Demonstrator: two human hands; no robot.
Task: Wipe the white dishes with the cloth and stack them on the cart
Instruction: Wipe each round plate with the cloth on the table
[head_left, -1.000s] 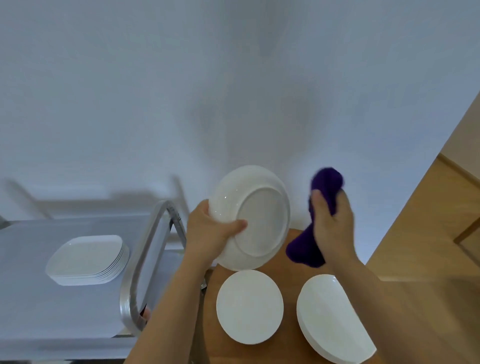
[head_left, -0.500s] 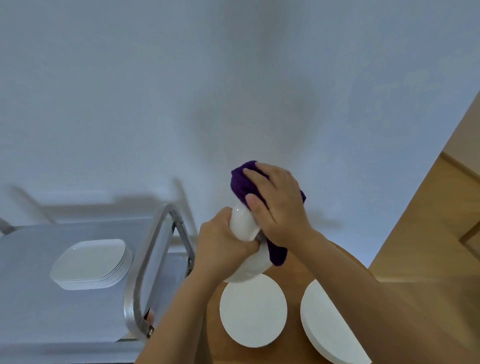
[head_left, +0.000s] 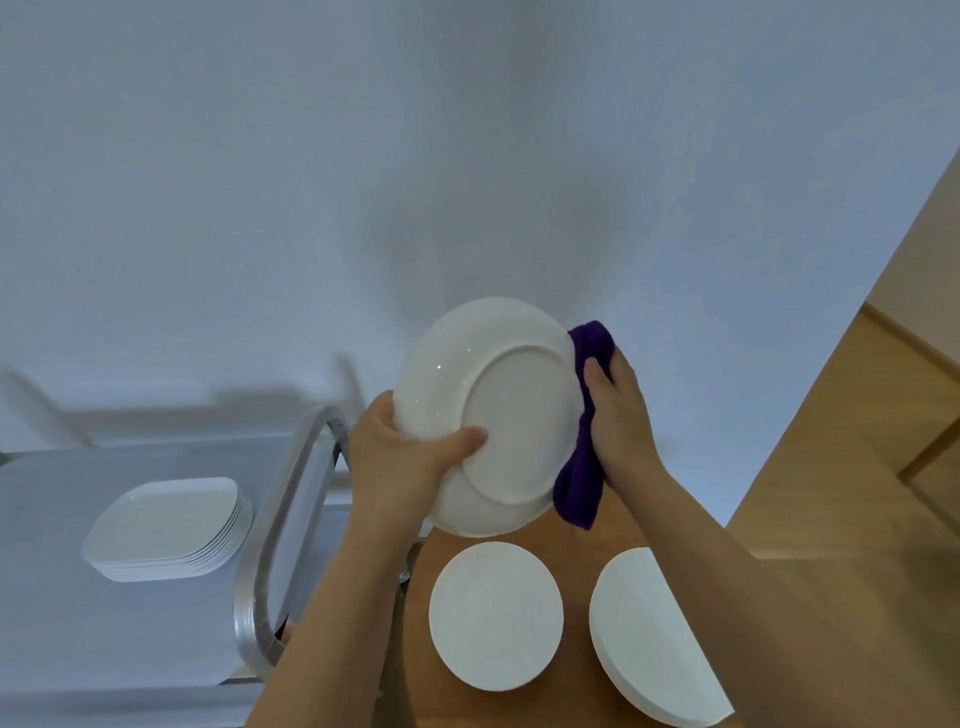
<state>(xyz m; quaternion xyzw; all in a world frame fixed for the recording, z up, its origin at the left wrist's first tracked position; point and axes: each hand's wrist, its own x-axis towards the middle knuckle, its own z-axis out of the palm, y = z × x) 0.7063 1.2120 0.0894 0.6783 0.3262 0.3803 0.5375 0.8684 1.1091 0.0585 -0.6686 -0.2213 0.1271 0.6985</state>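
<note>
While you hold the round white plate up on edge with its underside towards you, it hangs in the air above the wooden bench, not resting on anything. Your left hand grips its lower left rim, thumb pressed on the foot ring and fingers curled out of sight behind. Your right hand is closed round the purple cloth, which touches the plate's right rim and trails down beside it.

Only one hand truly carries the plate, by a narrow hold on glazed ware, so I judge a hard wipe from the right could twist it out of your grip. It would then fall onto the two round stacks directly below on the bench, and could chip them as well. The loose tail of cloth could also snag the rim.

To your left, the cart carries a stack of squarish dishes behind its metal handle. When you swing the plate across, that handle lies between, and a low pass could knock the rim against it.
</note>
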